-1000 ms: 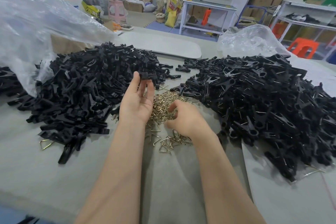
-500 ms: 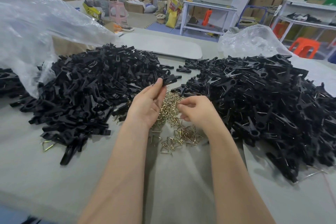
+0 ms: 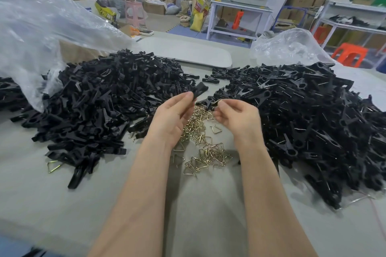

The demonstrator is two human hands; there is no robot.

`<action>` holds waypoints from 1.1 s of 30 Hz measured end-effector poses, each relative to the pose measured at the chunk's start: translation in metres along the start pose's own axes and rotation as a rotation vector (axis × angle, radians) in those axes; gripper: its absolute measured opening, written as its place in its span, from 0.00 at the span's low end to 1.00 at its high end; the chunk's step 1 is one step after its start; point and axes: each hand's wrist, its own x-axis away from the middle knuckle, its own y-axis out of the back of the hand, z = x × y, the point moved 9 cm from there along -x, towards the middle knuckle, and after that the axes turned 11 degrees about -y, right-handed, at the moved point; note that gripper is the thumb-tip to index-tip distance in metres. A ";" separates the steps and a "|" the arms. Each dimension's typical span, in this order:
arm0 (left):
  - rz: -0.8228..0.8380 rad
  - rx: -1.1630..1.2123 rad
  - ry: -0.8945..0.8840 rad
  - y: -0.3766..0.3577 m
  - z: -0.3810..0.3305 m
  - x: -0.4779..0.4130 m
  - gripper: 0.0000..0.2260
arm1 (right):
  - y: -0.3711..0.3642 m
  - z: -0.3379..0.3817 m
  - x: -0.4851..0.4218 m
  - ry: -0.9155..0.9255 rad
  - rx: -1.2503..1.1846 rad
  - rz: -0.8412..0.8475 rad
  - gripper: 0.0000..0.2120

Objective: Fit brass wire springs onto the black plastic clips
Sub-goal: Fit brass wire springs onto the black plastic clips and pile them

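Your left hand (image 3: 171, 117) pinches a black clip (image 3: 200, 89) above the loose brass springs (image 3: 200, 142) on the counter (image 3: 62, 204); your right hand (image 3: 238, 119) grips one spring (image 3: 216, 102) just beside it.

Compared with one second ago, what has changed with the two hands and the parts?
The left hand carried its black clip right, toward the middle. The right hand rose from the brass spring pile pinching one spring, now near the clip, not yet fitted. Both black clip heaps and the plastic bags stayed as they were.
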 end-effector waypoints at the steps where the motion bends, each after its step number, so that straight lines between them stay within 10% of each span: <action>1: 0.059 -0.119 -0.023 -0.004 0.000 0.001 0.05 | 0.003 -0.001 0.000 -0.030 -0.127 0.000 0.03; 5: 0.291 -0.659 -0.140 -0.026 0.003 0.010 0.08 | 0.002 -0.005 -0.001 -0.115 -0.268 0.015 0.02; 17: 0.378 -1.102 -0.506 -0.041 -0.017 0.016 0.07 | 0.023 -0.009 -0.007 -0.135 -0.099 -0.060 0.02; 33: 0.452 -1.180 -0.654 -0.055 -0.019 0.023 0.09 | 0.023 -0.004 -0.011 -0.034 0.247 -0.108 0.09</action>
